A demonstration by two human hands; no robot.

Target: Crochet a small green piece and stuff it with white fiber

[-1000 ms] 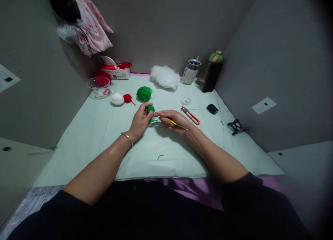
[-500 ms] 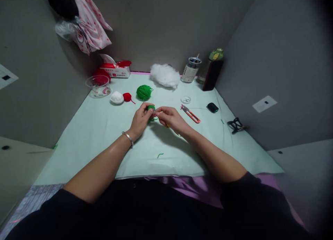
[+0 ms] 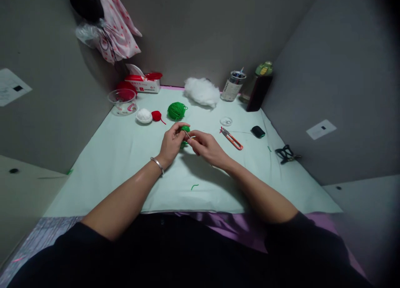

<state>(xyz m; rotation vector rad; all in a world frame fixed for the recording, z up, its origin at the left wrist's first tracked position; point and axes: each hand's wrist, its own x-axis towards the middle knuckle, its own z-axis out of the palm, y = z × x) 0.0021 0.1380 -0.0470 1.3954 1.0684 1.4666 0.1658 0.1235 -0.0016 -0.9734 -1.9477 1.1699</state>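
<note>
Between the fingers of my left hand [image 3: 171, 143] is a small green crochet piece [image 3: 185, 128], partly covered by the fingertips. My right hand [image 3: 208, 147] is closed around a crochet hook [image 3: 187, 134] whose thin metal shaft points at the green piece. A bit of yellow handle shows by the right fingers. Both hands meet above the middle of the table. Just beyond them lies a ball of green yarn [image 3: 176, 111]. To the right rest orange-handled thread snips [image 3: 233, 139], with a red scrap of yarn at their tips.
White stuffing [image 3: 202, 92], a tin of pens [image 3: 233, 86] and a bottle [image 3: 260, 86] stand along the back. A plastic tub [image 3: 123, 103], white yarn [image 3: 144, 116] and red yarn [image 3: 156, 116] sit left. A black hair claw [image 3: 285, 154] lies right; a green scrap [image 3: 194, 186] lies in front.
The hook's metal shaft now shows between my hands, where the right fingers covered it before. The whole view has shifted slightly, while the left hand keeps its hold on the green piece.
</note>
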